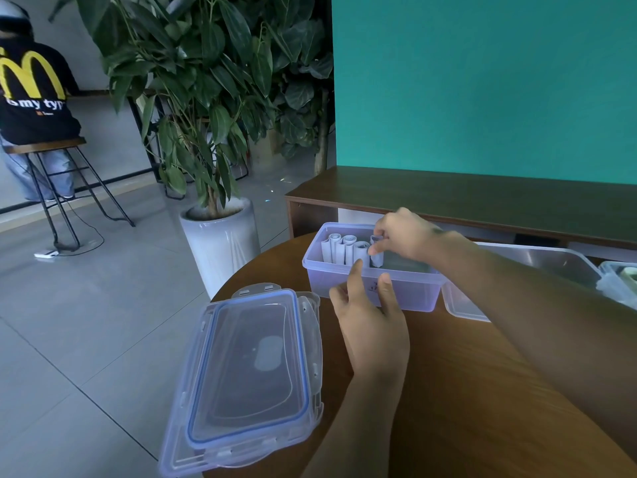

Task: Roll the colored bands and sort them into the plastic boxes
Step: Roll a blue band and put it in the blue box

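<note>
My left hand (370, 319) hovers just in front of the purple-tinted box (372, 288), fingers loosely spread and holding nothing, the fingertips up against its near wall. My right hand (406, 236) reaches over the box from the right, and its fingers (377, 248) pinch the top of a pale rolled band (376, 258) standing upright inside. To the left of that roll, in the box's far-left part, more rolled bands (344, 250) stand side by side, touching one another. The right part of the box shows only its bare floor.

The box sits on the round wooden table (482, 391). Left of the box and nearer to me, a clear lid (248, 374) with a blue seal and clip flaps lies flat, hanging partly over the table's edge. Just right of the box stands a clear tub (537, 267), and beyond that, at the frame's edge, another container (620, 281) whose contents I cannot make out.

Behind the box runs a dark wooden bench (448, 198) against a teal wall (482, 81). Off to the box's left, a leafy plant (206, 81) stands in a white pot (220, 243) on the floor, and farther off a person (31, 91) sits on a stool (58, 174).
</note>
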`<state>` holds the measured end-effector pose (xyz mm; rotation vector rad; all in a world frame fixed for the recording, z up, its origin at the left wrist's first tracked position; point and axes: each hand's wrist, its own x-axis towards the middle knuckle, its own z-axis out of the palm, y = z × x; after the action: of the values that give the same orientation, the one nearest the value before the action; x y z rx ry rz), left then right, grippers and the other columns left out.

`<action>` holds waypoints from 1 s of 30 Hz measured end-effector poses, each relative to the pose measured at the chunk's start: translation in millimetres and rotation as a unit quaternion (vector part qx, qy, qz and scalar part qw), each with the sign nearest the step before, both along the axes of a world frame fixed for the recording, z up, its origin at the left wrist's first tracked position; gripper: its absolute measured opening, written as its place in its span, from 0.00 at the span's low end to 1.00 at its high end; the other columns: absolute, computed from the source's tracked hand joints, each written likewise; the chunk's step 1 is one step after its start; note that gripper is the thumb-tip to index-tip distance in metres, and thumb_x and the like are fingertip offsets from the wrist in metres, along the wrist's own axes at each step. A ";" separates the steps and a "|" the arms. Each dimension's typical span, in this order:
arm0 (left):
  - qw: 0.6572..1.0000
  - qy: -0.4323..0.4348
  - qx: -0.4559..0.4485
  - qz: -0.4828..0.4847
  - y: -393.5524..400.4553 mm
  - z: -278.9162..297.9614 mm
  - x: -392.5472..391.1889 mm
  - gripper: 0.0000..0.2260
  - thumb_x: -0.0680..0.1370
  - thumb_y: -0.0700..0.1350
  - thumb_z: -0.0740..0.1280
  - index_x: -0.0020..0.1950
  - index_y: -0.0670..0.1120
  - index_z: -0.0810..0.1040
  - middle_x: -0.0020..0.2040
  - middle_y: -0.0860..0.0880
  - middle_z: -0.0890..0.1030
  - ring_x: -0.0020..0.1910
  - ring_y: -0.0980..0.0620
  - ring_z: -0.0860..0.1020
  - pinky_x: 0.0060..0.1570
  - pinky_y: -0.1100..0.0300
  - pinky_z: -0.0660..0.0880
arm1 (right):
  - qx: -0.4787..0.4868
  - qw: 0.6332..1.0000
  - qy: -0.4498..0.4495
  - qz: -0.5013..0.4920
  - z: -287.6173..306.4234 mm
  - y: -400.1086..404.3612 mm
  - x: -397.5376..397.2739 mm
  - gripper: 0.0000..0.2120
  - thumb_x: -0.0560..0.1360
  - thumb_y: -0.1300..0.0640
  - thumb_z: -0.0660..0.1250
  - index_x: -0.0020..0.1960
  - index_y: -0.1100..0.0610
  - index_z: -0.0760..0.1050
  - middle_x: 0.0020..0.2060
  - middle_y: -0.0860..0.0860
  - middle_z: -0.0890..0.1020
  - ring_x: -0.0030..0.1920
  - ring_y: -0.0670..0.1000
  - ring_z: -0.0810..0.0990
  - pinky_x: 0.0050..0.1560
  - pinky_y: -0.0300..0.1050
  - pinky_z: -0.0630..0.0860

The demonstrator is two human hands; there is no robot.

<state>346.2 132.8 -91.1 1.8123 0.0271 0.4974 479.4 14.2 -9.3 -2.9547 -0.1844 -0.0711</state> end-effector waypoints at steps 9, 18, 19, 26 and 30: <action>1.000 0.004 0.009 -0.002 -0.7 0.7 0.4 0.24 0.82 0.58 0.59 0.78 0.57 0.63 0.68 0.52 0.68 0.59 0.60 0.69 0.38 0.82 0.66 | -0.041 0.999 -0.008 0.011 1.4 -4.4 -2.4 0.14 0.75 0.53 0.74 0.56 0.60 0.80 0.49 0.58 0.83 0.49 0.59 0.81 0.48 0.50 0.79; 0.999 -0.007 0.031 -0.004 1.2 1.4 -1.4 0.25 0.82 0.59 0.60 0.78 0.56 0.63 0.70 0.51 0.67 0.63 0.58 0.69 0.53 0.69 0.73 | -0.003 1.000 -0.030 -0.008 4.7 -12.5 -5.2 0.18 0.76 0.56 0.74 0.63 0.60 0.78 0.55 0.58 0.83 0.54 0.59 0.81 0.58 0.52 0.79; 1.000 -0.007 0.029 -0.004 1.4 1.8 -1.7 0.25 0.82 0.59 0.60 0.78 0.55 0.63 0.70 0.51 0.67 0.65 0.56 0.70 0.55 0.67 0.75 | 0.003 0.999 -0.032 -0.009 7.0 -13.9 -6.6 0.18 0.75 0.57 0.75 0.63 0.61 0.78 0.55 0.58 0.83 0.54 0.59 0.82 0.58 0.52 0.79; 0.999 -0.020 0.032 -0.009 2.4 2.9 -5.5 0.25 0.82 0.57 0.60 0.78 0.54 0.64 0.71 0.49 0.68 0.68 0.52 0.72 0.57 0.62 0.78 | 0.040 0.998 -0.048 -0.026 20.8 -29.6 -32.4 0.15 0.76 0.58 0.73 0.62 0.60 0.79 0.54 0.58 0.84 0.54 0.58 0.82 0.61 0.51 0.78; 0.998 -0.035 0.048 -0.018 3.5 2.9 -9.8 0.24 0.82 0.56 0.60 0.78 0.53 0.65 0.69 0.49 0.71 0.66 0.50 0.74 0.54 0.65 0.78 | 0.097 0.991 -0.079 -0.036 28.1 -40.6 -68.7 0.15 0.78 0.56 0.72 0.62 0.60 0.80 0.54 0.57 0.85 0.52 0.54 0.82 0.59 0.45 0.77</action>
<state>336.4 136.2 -88.2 1.8840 -0.0777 0.5447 410.7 -26.4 18.8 -2.7599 -0.0864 -0.3159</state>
